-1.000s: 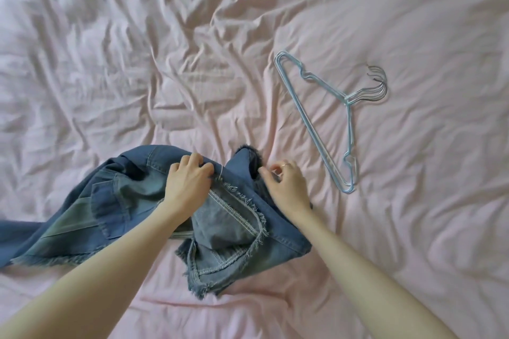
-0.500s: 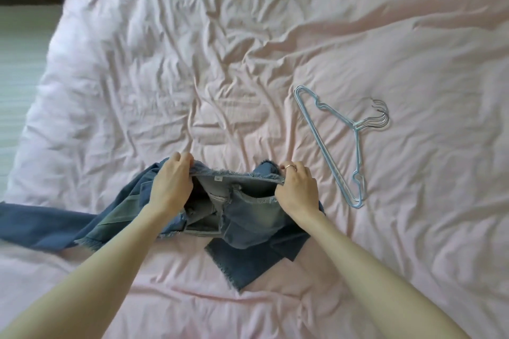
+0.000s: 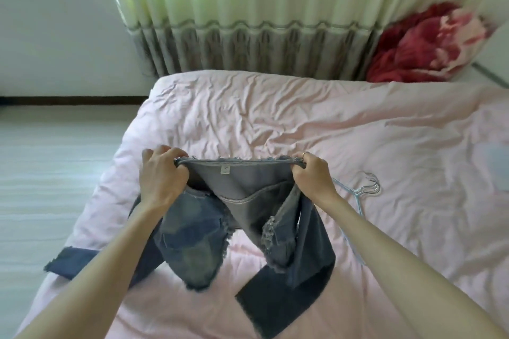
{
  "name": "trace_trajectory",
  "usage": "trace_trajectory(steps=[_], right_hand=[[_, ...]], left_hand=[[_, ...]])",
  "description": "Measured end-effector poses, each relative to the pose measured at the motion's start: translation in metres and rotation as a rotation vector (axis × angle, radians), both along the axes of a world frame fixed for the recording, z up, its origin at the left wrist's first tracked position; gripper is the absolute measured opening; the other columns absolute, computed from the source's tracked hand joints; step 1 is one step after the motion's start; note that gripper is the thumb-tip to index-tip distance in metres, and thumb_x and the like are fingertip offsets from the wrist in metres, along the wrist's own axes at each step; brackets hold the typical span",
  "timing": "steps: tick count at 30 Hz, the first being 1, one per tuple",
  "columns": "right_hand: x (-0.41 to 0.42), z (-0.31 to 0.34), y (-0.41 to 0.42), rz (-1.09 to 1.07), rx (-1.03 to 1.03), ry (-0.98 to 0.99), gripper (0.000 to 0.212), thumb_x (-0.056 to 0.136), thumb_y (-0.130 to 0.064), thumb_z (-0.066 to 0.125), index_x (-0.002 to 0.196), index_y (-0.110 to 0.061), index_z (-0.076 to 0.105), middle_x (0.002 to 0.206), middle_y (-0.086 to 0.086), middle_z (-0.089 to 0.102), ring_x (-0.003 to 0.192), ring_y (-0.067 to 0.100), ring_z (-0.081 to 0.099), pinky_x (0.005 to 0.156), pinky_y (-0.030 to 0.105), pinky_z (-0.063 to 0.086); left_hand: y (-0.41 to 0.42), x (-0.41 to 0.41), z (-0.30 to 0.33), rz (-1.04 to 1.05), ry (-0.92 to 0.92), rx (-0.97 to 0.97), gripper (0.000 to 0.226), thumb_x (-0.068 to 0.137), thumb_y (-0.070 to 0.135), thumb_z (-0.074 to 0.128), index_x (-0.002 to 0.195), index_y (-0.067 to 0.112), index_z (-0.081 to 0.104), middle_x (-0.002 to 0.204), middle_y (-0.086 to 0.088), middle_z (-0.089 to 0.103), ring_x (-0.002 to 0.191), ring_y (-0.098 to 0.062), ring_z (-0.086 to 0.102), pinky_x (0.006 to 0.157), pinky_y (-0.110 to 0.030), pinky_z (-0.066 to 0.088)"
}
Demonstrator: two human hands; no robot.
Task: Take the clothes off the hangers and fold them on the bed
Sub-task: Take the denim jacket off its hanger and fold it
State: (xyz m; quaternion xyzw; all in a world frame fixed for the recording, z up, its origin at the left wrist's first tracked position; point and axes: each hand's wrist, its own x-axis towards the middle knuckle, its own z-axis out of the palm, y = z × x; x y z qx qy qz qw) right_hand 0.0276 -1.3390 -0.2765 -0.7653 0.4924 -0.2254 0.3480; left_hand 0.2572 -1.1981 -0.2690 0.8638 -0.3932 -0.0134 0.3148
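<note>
The left hand [image 3: 161,177] and right hand [image 3: 312,177] each grip the frayed top edge of a denim garment [image 3: 248,217], perhaps a jacket, stretched above the bed [image 3: 358,132]; hangers [image 3: 367,188] lie beside it.

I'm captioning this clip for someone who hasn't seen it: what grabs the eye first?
The denim garment held up at centre, stretched by its frayed top edge between the left hand and the right hand, its lower parts trailing on the pink bed. Right of it lie pale blue wire hangers; a red blanket is bunched at the far right corner.
</note>
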Motion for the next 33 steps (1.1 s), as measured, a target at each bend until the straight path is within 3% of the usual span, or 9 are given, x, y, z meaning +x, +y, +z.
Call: trace_trajectory(steps=[3, 5, 10, 15, 18, 23, 27, 31, 33], right_hand=[[0.007, 0.027, 0.007, -0.008, 0.041, -0.129, 0.018, 0.087, -0.004, 0.044, 0.089, 0.008, 0.057, 0.068, 0.012, 0.050, 0.059, 0.020, 0.042, 0.055, 0.031, 0.032], [0.011, 0.041, 0.013, -0.005, 0.068, -0.195, 0.019, 0.089, -0.004, 0.042, 0.072, -0.002, 0.050, 0.060, 0.006, 0.044, 0.054, 0.017, 0.037, 0.052, 0.028, 0.028], [0.016, 0.059, 0.017, -0.018, 0.046, -0.167, 0.025, 0.089, -0.010, 0.042, 0.064, -0.010, 0.042, 0.062, 0.003, 0.046, 0.059, 0.017, 0.041, 0.054, 0.029, 0.029], [0.017, 0.065, 0.018, 0.000, -0.159, -0.058, 0.018, 0.084, -0.010, 0.051, 0.067, -0.013, 0.047, 0.081, 0.005, 0.052, 0.076, 0.021, 0.046, 0.067, 0.027, 0.033], [0.019, 0.065, 0.018, -0.038, -0.117, -0.121, 0.011, 0.085, -0.009, 0.048, 0.076, -0.006, 0.053, 0.078, 0.008, 0.057, 0.075, 0.023, 0.050, 0.062, 0.029, 0.036], [0.018, 0.065, 0.009, -0.096, 0.186, -0.249, 0.018, 0.089, -0.018, 0.040, 0.082, -0.010, 0.055, 0.088, 0.007, 0.057, 0.086, 0.025, 0.051, 0.075, 0.034, 0.038], [0.013, 0.064, 0.001, -0.029, 0.250, -0.232, 0.016, 0.086, -0.024, 0.049, 0.075, -0.013, 0.051, 0.082, 0.005, 0.053, 0.081, 0.022, 0.049, 0.071, 0.035, 0.035], [0.009, 0.063, -0.001, 0.131, 0.298, -0.174, 0.015, 0.087, -0.025, 0.053, 0.078, -0.013, 0.051, 0.085, 0.003, 0.055, 0.083, 0.018, 0.052, 0.074, 0.032, 0.037], [0.006, 0.064, 0.002, 0.254, 0.339, -0.175, 0.011, 0.089, -0.025, 0.056, 0.083, -0.015, 0.057, 0.089, 0.001, 0.062, 0.086, 0.016, 0.059, 0.077, 0.028, 0.043]], left_hand=[[0.010, 0.003, 0.025, -0.021, 0.236, -0.135, 0.027, 0.066, 0.015, 0.042, 0.080, 0.015, 0.065, 0.080, -0.006, 0.065, 0.081, -0.023, 0.053, 0.064, -0.030, 0.040], [0.016, 0.001, 0.036, -0.046, 0.307, -0.167, 0.026, 0.061, 0.021, 0.037, 0.071, 0.016, 0.060, 0.068, -0.001, 0.059, 0.069, -0.018, 0.050, 0.057, -0.023, 0.039], [0.024, 0.008, 0.036, -0.007, 0.062, -0.119, 0.019, 0.079, 0.011, 0.050, 0.083, 0.007, 0.068, 0.095, -0.011, 0.052, 0.091, -0.028, 0.048, 0.077, -0.034, 0.041], [0.026, 0.004, 0.046, 0.045, 0.340, -0.248, 0.026, 0.069, 0.018, 0.042, 0.075, -0.001, 0.060, 0.069, -0.013, 0.057, 0.066, -0.023, 0.044, 0.055, -0.030, 0.033], [0.026, 0.000, 0.048, -0.002, 0.431, -0.239, 0.019, 0.060, 0.023, 0.034, 0.060, 0.007, 0.045, 0.060, -0.006, 0.047, 0.061, -0.021, 0.039, 0.055, -0.031, 0.029], [0.026, 0.003, 0.051, -0.249, 0.470, -0.118, 0.020, 0.062, 0.029, 0.043, 0.073, 0.013, 0.051, 0.068, 0.000, 0.048, 0.070, -0.018, 0.043, 0.064, -0.032, 0.032], [0.038, 0.016, 0.057, -0.408, 0.815, 0.066, 0.048, 0.051, 0.029, 0.065, 0.096, 0.022, 0.053, 0.089, -0.007, 0.054, 0.080, -0.016, 0.052, 0.066, -0.027, 0.038], [0.045, 0.022, 0.042, -0.486, 0.494, 0.303, 0.045, 0.074, 0.002, 0.058, 0.110, 0.024, 0.044, 0.093, -0.007, 0.052, 0.084, -0.016, 0.048, 0.067, -0.018, 0.039], [0.043, 0.022, 0.031, -0.468, 0.310, 0.293, 0.034, 0.085, -0.008, 0.051, 0.103, 0.020, 0.041, 0.082, 0.001, 0.047, 0.078, -0.013, 0.045, 0.061, -0.008, 0.036]])
